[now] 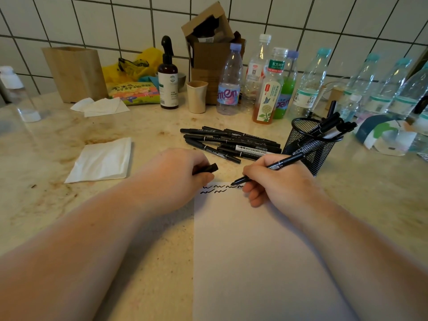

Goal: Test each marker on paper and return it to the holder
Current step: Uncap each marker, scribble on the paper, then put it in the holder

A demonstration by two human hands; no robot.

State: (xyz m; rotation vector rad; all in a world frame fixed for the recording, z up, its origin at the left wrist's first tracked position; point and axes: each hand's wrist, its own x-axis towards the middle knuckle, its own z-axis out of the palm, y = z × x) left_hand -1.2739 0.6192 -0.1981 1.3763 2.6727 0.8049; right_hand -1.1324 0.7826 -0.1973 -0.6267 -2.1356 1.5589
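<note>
A white sheet of paper (250, 251) lies on the counter with black squiggles (217, 189) along its top edge. My right hand (278, 181) grips an uncapped black marker (284, 162), its tip just above the paper's top edge. At the paper's top left corner, my left hand (176, 174) holds the black cap (207, 169). Several black markers (231, 142) lie in a loose pile behind my hands. To the right stands a black mesh holder (310, 144) with several markers (331, 127) in it.
A folded napkin (102, 161) lies to the left. Along the tiled wall stand plastic bottles (229, 84), a pump bottle (168, 75), a beige cup (196, 96), a cardboard box (208, 42), a wooden box (74, 72) and snack bags (134, 89).
</note>
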